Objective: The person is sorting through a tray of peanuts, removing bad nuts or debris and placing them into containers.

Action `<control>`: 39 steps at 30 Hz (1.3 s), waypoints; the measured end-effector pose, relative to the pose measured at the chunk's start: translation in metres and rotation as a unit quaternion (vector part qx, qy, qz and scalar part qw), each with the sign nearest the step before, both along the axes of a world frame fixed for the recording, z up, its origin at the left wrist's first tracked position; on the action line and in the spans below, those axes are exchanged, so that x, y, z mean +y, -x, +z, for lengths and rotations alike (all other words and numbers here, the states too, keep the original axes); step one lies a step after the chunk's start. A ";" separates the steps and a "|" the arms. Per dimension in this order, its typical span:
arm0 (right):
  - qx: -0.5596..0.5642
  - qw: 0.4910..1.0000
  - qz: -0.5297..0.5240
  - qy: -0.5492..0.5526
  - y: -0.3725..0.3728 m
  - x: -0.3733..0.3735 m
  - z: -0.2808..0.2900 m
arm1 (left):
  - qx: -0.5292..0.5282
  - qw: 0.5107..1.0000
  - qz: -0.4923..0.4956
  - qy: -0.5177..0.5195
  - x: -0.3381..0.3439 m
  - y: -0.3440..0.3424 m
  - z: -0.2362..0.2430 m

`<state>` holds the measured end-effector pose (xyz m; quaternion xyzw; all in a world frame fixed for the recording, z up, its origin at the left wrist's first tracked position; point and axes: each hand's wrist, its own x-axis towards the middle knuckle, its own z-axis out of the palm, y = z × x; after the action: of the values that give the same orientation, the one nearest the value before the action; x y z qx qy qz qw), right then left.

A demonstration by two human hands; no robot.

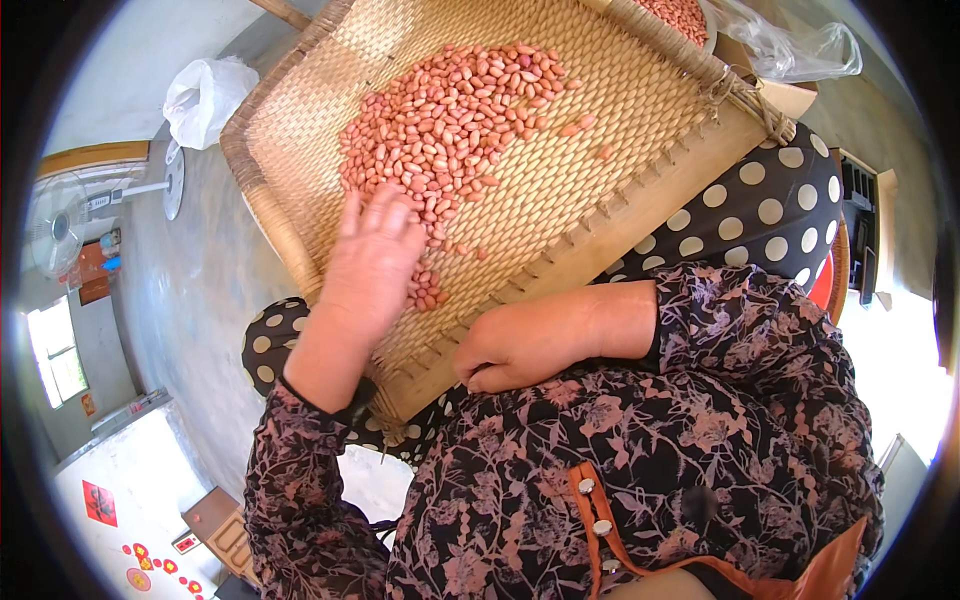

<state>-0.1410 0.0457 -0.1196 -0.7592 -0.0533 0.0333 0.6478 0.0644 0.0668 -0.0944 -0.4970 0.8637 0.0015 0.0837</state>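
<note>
A woven winnowing basket point(640, 110) rests tilted across my lap. Reddish-skinned peanuts point(445, 125) lie heaped in its middle, with a few strays toward the near side. At the heap's lower left, my left hand point(380, 245) reaches over the peanuts with its fingers stretched out, the tips touching them. My right hand point(525, 340) lies against the basket's wooden front edge, its fingers curled in. Whatever that hand holds, if anything, is hidden.
A bowl of more peanuts point(680, 15) stands beyond the basket's far right rim, beside a clear plastic bag point(800, 45) and a cardboard box point(790, 98). Past the left rim is a white bag point(205, 100). A standing fan point(62, 225) is farther left.
</note>
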 end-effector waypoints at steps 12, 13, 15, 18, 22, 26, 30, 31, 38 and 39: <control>0.017 1.000 -0.001 0.020 0.002 0.003 0.007 | 0.186 0.897 0.156 -0.370 0.034 0.015 0.038; 0.024 1.000 -0.001 0.009 0.001 0.004 0.006 | 0.188 0.896 0.156 -0.370 0.037 0.016 0.029; 0.015 1.000 -0.007 0.009 0.001 0.006 0.007 | 0.232 0.887 0.190 -0.351 0.043 0.017 0.013; 0.007 1.000 -0.012 0.007 0.001 0.009 0.001 | 0.287 0.830 0.225 -0.423 0.036 0.010 0.001; -0.012 1.000 -0.012 0.004 0.001 0.008 -0.003 | 0.298 0.691 0.399 -0.524 0.023 0.008 0.002; 0.011 1.000 0.015 -0.003 0.002 0.005 0.001 | 0.410 0.638 0.435 -0.485 0.008 -0.002 -0.004; 0.015 1.000 0.020 -0.017 0.002 0.004 -0.001 | 0.496 0.659 0.433 -0.363 -0.011 -0.014 0.003; 0.022 0.999 0.020 -0.030 0.002 0.004 -0.003 | 0.521 0.667 0.443 -0.296 -0.015 -0.015 0.008; 0.002 1.000 0.016 0.012 0.001 0.001 0.002 | 0.513 0.667 0.375 -0.389 -0.006 0.017 0.018; 0.001 1.000 0.019 0.010 0.000 0.003 0.002 | 0.479 0.682 0.353 -0.425 -0.001 0.031 0.012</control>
<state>-0.1411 0.0486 -0.1180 -0.7648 -0.0662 0.0467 0.6392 0.0336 0.0663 -0.0826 -0.6078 0.4526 0.6360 -0.1462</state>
